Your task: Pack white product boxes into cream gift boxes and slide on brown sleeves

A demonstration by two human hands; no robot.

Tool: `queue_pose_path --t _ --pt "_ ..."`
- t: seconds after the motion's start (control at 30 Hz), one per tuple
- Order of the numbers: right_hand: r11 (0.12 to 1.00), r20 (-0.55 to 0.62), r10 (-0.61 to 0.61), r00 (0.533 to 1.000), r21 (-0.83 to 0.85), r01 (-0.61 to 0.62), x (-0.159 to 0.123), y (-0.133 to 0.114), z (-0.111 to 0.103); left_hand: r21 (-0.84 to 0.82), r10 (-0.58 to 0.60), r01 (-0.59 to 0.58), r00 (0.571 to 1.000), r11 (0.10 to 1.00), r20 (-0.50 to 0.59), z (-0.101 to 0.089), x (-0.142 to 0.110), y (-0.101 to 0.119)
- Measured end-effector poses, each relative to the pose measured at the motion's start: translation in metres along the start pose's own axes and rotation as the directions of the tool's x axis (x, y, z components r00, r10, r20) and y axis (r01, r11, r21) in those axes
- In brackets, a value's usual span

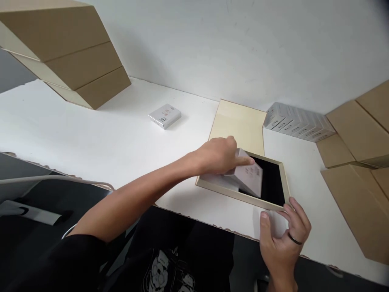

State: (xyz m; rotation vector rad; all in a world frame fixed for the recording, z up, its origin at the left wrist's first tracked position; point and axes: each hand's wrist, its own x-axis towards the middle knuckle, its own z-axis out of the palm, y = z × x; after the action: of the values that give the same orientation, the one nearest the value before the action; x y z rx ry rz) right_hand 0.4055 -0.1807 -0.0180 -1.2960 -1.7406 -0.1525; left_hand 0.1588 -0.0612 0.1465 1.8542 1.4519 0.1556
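My left hand (221, 156) is closed on a small white carton (251, 176) with faint print, tilted inside a shallow cream box (284, 182). Black lining shows in the right part of that box, and a pale flat surface (220, 180) lies under my left wrist. The hinged cream lid (238, 123) is folded back toward the wall. At the near right corner of the box is my right hand (284, 239), its fingertips against the edge and its thumb spread apart. A dark ring circles one finger.
One white carton (165, 116) lies alone on the white table (127, 134), left of the box. Against the wall stands a row of several similar cartons (299, 121). Brown boxes are stacked at the far left (82, 52), with brown cardboard boxes (358, 194) at right.
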Motion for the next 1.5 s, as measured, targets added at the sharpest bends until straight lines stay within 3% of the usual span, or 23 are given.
queue_pose_path --t 0.1,0.27,0.3,0.37,0.43,0.5,0.57,0.63,0.73,0.8,0.87,0.93,1.07,1.13,1.2,1.27,1.33,1.4,1.43,1.5 --pt "1.000 0.013 0.025 1.000 0.008 -0.025 0.000 -0.001 0.000 0.029 0.044 -0.045 0.999 0.999 0.018 0.015 0.008 0.011" --pt "1.000 0.012 0.023 1.000 0.003 -0.023 0.000 -0.001 -0.001 0.206 0.273 -0.294 0.954 0.933 0.127 0.043 0.023 0.025" --pt "1.000 0.012 0.025 1.000 0.001 -0.025 0.000 0.000 -0.001 0.195 0.313 -0.325 0.945 0.925 0.092 0.045 0.024 0.026" --pt "1.000 0.008 0.029 1.000 0.001 -0.029 0.000 0.000 -0.001 0.151 0.352 -0.335 0.930 0.930 -0.105 0.040 0.023 0.022" --pt "1.000 0.005 0.027 1.000 0.005 -0.027 -0.001 0.001 -0.001 0.118 0.265 -0.237 0.876 0.964 -0.403 0.025 0.022 0.008" --pt "1.000 0.008 0.029 1.000 0.012 -0.029 -0.002 0.001 -0.001 0.110 0.083 -0.016 0.760 0.994 -0.645 0.000 0.021 -0.020" --pt "0.999 0.014 0.032 0.999 0.014 -0.033 -0.001 0.001 -0.001 0.099 -0.096 0.259 0.647 0.961 -0.757 -0.026 0.021 -0.061" --pt "1.000 0.009 0.028 1.000 0.009 -0.028 -0.001 0.000 -0.001 -0.002 -0.294 0.437 0.602 0.899 -0.743 -0.049 0.019 -0.106" --pt "1.000 -0.005 0.006 1.000 0.001 -0.006 0.000 -0.001 0.000 -0.109 -0.429 0.476 0.639 0.873 -0.639 -0.066 0.014 -0.158" --pt "1.000 -0.013 0.002 1.000 -0.005 -0.002 0.000 0.000 0.000 -0.146 -0.460 0.478 0.648 0.866 -0.608 -0.068 0.010 -0.174" --pt "1.000 -0.022 -0.001 1.000 -0.010 0.001 0.000 0.001 0.000 -0.189 -0.451 0.439 0.629 0.878 -0.634 -0.066 0.008 -0.176" --pt "1.000 -0.032 -0.009 0.999 -0.010 0.009 -0.001 0.002 0.001 -0.215 -0.399 0.351 0.622 0.911 -0.674 -0.064 0.004 -0.172" --pt "1.000 -0.028 0.003 1.000 -0.012 -0.003 -0.002 0.002 0.000 -0.236 -0.206 0.059 0.712 0.970 -0.672 -0.061 -0.009 -0.151" --pt "1.000 -0.013 0.022 1.000 -0.005 -0.022 -0.002 0.001 0.000 -0.237 -0.060 -0.149 0.716 0.960 -0.696 -0.060 -0.017 -0.134" --pt "0.999 -0.002 0.033 0.999 0.006 -0.033 -0.002 0.000 0.000 -0.295 0.057 -0.358 0.715 0.886 -0.697 -0.057 -0.023 -0.113" --pt "0.999 0.002 0.033 0.999 0.013 -0.033 -0.002 -0.001 0.001 -0.482 0.096 -0.500 0.760 0.720 -0.643 -0.052 -0.027 -0.088" --pt "0.999 0.000 0.035 0.999 0.017 -0.035 -0.002 -0.001 0.002 -0.720 0.067 -0.483 0.850 0.498 -0.523 -0.044 -0.025 -0.064" --pt "0.999 -0.003 0.044 0.999 0.025 -0.044 -0.002 -0.002 0.002 -0.883 0.055 -0.312 0.948 0.350 -0.314 -0.035 -0.020 -0.046" --pt "0.998 -0.004 0.051 0.999 0.029 -0.051 -0.002 -0.003 0.002 -0.919 0.079 -0.218 0.976 0.329 -0.203 -0.030 -0.016 -0.039" --pt "0.997 0.006 0.074 0.997 0.036 -0.074 -0.001 -0.006 0.002 -0.920 0.153 -0.104 0.987 0.377 -0.049 -0.022 -0.008 -0.029"
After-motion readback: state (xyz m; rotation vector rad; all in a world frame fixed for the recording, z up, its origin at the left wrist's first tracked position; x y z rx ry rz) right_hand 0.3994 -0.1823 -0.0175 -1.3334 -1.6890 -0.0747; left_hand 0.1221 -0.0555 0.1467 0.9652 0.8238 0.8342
